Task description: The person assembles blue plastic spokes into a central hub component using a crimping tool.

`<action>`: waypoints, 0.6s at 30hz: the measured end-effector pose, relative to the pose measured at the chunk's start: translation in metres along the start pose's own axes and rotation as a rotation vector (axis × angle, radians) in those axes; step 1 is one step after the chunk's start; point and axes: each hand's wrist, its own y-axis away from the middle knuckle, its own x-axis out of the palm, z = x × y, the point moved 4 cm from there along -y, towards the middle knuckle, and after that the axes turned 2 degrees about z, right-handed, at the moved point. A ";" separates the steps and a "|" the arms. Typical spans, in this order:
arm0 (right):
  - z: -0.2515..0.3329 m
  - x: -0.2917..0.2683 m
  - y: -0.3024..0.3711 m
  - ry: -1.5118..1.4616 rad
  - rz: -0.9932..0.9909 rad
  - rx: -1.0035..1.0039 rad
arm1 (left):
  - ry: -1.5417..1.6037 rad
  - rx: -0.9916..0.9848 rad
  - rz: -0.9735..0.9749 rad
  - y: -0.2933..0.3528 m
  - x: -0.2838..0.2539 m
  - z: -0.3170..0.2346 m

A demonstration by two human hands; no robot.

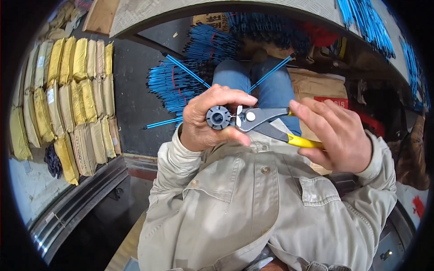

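In my left hand (pixel 195 118) is a black round hub (pixel 218 109) with slots around its rim and a hole in the middle. Thumb and fingers close around it from both sides. Slim blue rods with black ends (pixel 274 72) spread outward from near the hub; how they join it is hidden. My right hand (pixel 339 133) is closed on pliers (pixel 266 118) with grey jaws and yellow-sleeved handles. Their handles are spread apart. The pliers' jaw tips sit right beside the hub, at what looks like a thin wire.
Bundles of blue rods (pixel 169 86) tied with red bands lie on the dark floor ahead. Yellow and tan wrapped packages (pixel 72 97) are stacked at the left. A patterned table (pixel 167 13) curves across the far side, with more blue rods (pixel 366 27) on it. A brown paper sack (pixel 314 83) stands beside my knee.
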 end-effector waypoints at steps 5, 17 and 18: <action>-0.034 0.017 0.014 -1.020 0.457 0.471 | 0.057 -0.005 0.140 -0.004 -0.014 0.013; -0.053 0.126 0.034 -0.920 -0.074 -0.149 | 0.112 -0.068 -0.127 -0.005 -0.014 0.010; -0.054 0.126 0.039 -0.929 -0.205 -0.124 | 0.094 -0.069 -0.107 -0.006 -0.011 0.010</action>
